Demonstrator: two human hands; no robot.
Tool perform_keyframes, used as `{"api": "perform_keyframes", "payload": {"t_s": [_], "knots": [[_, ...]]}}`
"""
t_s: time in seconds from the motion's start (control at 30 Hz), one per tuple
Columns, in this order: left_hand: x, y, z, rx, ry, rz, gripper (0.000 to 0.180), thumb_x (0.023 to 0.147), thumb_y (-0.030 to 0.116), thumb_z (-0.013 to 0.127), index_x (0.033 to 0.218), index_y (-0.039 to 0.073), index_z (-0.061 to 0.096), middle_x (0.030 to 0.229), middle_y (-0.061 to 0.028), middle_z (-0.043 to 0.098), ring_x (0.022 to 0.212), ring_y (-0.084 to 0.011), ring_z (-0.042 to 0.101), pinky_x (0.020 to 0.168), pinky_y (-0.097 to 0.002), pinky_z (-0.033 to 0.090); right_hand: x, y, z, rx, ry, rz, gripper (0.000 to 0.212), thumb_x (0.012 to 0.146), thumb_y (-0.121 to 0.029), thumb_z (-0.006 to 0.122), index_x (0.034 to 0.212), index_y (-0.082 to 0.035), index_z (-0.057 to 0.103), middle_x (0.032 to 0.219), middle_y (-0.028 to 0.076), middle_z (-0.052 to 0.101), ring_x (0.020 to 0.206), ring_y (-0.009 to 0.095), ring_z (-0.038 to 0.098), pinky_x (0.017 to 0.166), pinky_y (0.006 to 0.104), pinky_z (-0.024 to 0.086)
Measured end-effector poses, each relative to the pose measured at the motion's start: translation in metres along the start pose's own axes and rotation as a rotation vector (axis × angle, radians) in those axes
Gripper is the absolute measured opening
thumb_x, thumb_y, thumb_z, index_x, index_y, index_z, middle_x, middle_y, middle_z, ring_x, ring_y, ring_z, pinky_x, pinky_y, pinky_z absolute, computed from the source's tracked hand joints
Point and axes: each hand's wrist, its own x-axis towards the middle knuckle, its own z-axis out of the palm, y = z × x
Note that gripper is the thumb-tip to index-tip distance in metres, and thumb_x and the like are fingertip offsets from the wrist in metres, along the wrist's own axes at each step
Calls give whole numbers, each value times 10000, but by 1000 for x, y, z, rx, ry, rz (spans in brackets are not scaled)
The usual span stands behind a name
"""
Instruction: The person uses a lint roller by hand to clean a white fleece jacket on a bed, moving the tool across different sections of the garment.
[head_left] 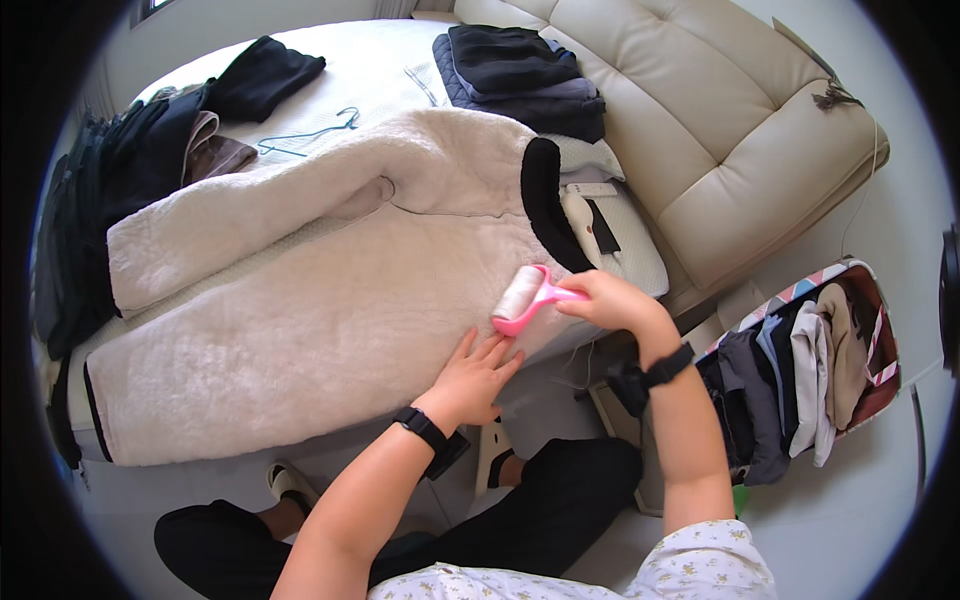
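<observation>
A long cream fleece garment (pixel 300 300) with a black collar (pixel 548 195) lies spread across the bed, one sleeve stretched toward the left. My right hand (pixel 610 303) is closed round the pink handle of a lint roller (pixel 519 296). Its white roll rests on the fleece just below the collar. Close beside the roller, my left hand (pixel 472 375) lies flat on the garment near the bed's front edge, fingers spread and holding nothing.
Dark clothes (pixel 150 165) lie heaped at the left, with a blue hanger (pixel 310 132) behind the sleeve. Folded dark clothes (pixel 520 75) sit by the beige padded headboard (pixel 690 100). At the right stands a patterned storage box (pixel 890 350) full of clothes.
</observation>
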Motion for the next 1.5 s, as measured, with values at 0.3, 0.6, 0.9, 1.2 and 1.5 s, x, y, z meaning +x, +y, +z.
{"api": "perform_keyframes", "payload": {"t_s": [0.3, 0.6, 0.9, 1.2, 1.5], "knots": [[-3, -3, 6, -39, 10, 18, 914, 708, 330, 789, 1496, 114, 379, 1561, -178, 310, 1477, -303, 238, 1194, -591, 138, 83, -35, 33, 216, 214, -49, 397, 913, -308, 654, 1212, -47, 657, 918, 110, 691, 824, 182, 615, 758, 331, 498], [-5, -4, 1, -52, -31, -3, 918, 717, 331, 784, 1503, 111, 362, 1576, -172, 289, 1486, -296, 223, 1199, -577, 139, 43, -28, -62, -398, -38, 104, 362, 753, -385, 775, 1031, -153, 767, 922, 100, 740, 898, 275, 696, 765, 368, 526], [-7, -2, 7, -54, 17, -12, 918, 708, 300, 789, 1502, 114, 367, 1579, -163, 288, 1484, -292, 229, 1200, -565, 145, 152, -98, 5, -240, 53, -100, 614, 826, -714, 580, 1029, -166, 771, 934, 107, 741, 928, 295, 699, 821, 397, 531], [-2, 1, 2, -108, 40, 16, 926, 681, 263, 796, 1493, 100, 381, 1577, -162, 294, 1478, -288, 246, 1200, -560, 154, 142, -22, -54, -675, 119, 176, 637, 737, -717, 663, 835, -97, 769, 861, 135, 735, 851, 298, 711, 741, 404, 546], [-8, -1, 5, -89, 55, 3, 939, 671, 273, 808, 1489, 91, 385, 1572, -163, 300, 1479, -285, 244, 1204, -558, 149, 148, -43, -39, -638, 95, -51, 571, 724, -652, 681, 753, -87, 759, 750, 155, 705, 737, 336, 687, 667, 424, 529]]}}
